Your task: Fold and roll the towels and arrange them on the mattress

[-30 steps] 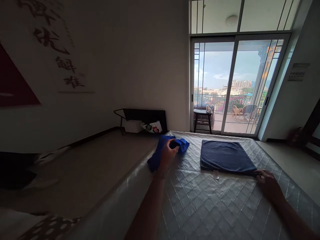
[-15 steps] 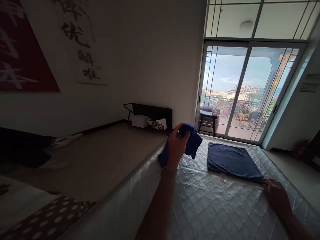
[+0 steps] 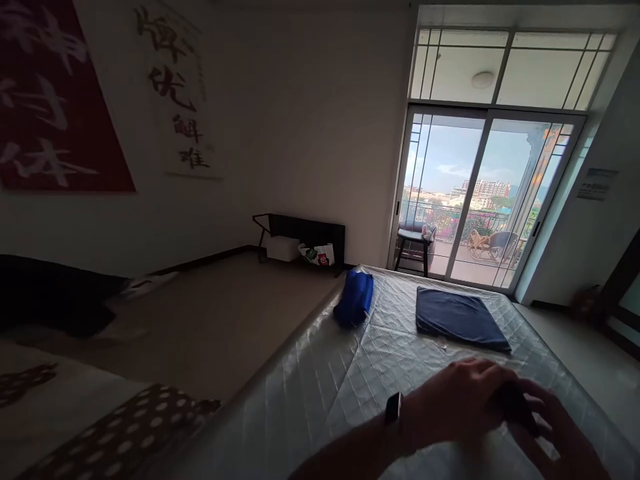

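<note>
Bundle (image 3: 355,298) left, cloth (image 3: 461,320) right, on mattress (image 3: 390,350)

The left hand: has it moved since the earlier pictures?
Yes. Against the mattress, the left hand has moved right and towards the camera, from the bright blue cloth to beside the right hand.

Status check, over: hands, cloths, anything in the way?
Left hand and right hand close, small dark item between, grip unclear. Bright-blue bundled cloth, flat navy rectangular cloth apart on silvery quilted mattress. Hands hide part of it.
</note>
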### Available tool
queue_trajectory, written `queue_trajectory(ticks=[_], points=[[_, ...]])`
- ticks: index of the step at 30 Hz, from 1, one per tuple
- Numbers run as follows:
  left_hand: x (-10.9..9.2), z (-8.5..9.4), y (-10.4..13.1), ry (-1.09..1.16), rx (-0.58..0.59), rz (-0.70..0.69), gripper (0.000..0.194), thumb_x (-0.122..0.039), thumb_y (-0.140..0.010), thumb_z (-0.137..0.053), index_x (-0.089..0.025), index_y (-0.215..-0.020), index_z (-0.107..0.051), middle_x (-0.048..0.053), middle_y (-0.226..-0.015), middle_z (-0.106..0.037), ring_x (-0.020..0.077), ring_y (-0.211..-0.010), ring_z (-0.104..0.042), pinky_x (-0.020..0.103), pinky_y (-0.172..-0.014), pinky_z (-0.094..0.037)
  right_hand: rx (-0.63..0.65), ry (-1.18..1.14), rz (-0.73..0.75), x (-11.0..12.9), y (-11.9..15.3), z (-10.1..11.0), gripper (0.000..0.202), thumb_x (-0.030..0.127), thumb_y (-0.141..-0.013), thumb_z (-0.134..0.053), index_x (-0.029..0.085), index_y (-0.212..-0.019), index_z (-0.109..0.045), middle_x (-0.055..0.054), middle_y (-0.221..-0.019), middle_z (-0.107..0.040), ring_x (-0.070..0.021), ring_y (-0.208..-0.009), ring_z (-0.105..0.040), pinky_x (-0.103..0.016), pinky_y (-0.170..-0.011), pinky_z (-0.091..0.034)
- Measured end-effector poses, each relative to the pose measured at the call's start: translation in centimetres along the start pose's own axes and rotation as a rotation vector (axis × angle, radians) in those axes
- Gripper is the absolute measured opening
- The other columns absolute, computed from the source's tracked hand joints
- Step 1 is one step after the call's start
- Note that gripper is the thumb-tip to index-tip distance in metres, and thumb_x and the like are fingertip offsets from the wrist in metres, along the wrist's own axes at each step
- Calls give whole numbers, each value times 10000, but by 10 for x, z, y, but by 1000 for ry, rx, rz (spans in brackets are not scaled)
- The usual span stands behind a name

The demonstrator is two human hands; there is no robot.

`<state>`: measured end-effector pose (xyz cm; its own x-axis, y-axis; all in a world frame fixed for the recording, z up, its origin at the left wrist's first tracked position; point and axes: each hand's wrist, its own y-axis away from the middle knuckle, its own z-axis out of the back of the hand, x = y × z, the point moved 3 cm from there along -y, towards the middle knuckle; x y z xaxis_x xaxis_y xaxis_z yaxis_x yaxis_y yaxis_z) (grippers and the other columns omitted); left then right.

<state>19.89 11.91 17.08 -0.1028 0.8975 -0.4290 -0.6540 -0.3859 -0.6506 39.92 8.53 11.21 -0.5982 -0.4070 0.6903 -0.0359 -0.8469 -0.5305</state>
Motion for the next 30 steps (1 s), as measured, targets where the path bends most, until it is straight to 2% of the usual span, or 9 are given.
queue_trajectory(ticks=[2,5,9,13,17,21,24,28,30], points=[[-19,-10,13,3,44,22,524,-180,-842,-697,-155,-1349,-565,117,-1201,-713,229,-1107,-686,323,-988,-547,14,-28,-59,9,31,6,447,581,-758,-744,287,-1088,-675,-27,-925,-764,-200,-718,-745,-247,-591,-633],[-50,-11,33,59,36,33,610,-155,-825,-697,-197,-1409,-526,103,-1251,-688,217,-1124,-677,303,-977,-553,33,-32,-118,20,64,17,405,556,-772,-738,307,-1086,-680,-1,-849,-768,-192,-693,-750,-218,-591,-623],[-77,-11,62,190,-172,212,567,-77,-768,-675,-224,-1312,-612,76,-1266,-685,190,-1101,-686,278,-929,-584,15,6,-103,49,97,29,348,547,-807,-703,308,-1059,-716,-23,-936,-785,-209,-770,-762,-196,-551,-602],[-73,-23,108,161,-403,478,334,-112,-805,-576,-209,-1088,-724,49,-1015,-773,170,-887,-745,274,-773,-620,-24,-8,-18,74,126,39,280,543,-821,-673,289,-903,-758,-29,-889,-780,-202,-720,-749,-226,-593,-618],[-57,-21,164,-72,-573,656,226,-270,-804,-562,-239,-887,-770,41,-886,-795,220,-819,-755,357,-766,-623,-67,0,-23,70,145,59,266,534,-807,-652,306,-879,-770,-11,-780,-771,-194,-590,-715,-241,-498,-593],[-53,7,210,-248,-661,767,286,-425,-788,-559,-260,-869,-778,46,-908,-801,261,-829,-760,376,-748,-616,-82,95,-70,59,152,89,271,529,-811,-627,317,-891,-776,-5,-782,-777,-170,-478,-648,-257,-475,-575],[-60,38,235,-454,-736,816,326,-504,-790,-554,-277,-858,-778,38,-892,-801,264,-811,-753,346,-709,-590,-134,159,-83,53,155,110,280,521,-840,-584,329,-909,-776,-1,-796,-777,-186,-543,-685,-264,-511,-586],[-79,80,264,-748,-850,825,242,-458,-792,-582,-303,-868,-752,23,-871,-787,265,-779,-720,341,-683,-540,-266,240,-57,35,163,127,347,565,-849,-552,329,-959,-782,-31,-912,-776,-234,-743,-741,-295,-594,-613],[-88,100,277,-801,-850,836,203,-412,-802,-598,-304,-907,-735,19,-835,-765,269,-778,-696,355,-698,-526,-339,279,-71,20,169,134,376,580,-853,-552,316,-992,-781,-58,-986,-765,-237,-749,-732,-307,-589,-610]])
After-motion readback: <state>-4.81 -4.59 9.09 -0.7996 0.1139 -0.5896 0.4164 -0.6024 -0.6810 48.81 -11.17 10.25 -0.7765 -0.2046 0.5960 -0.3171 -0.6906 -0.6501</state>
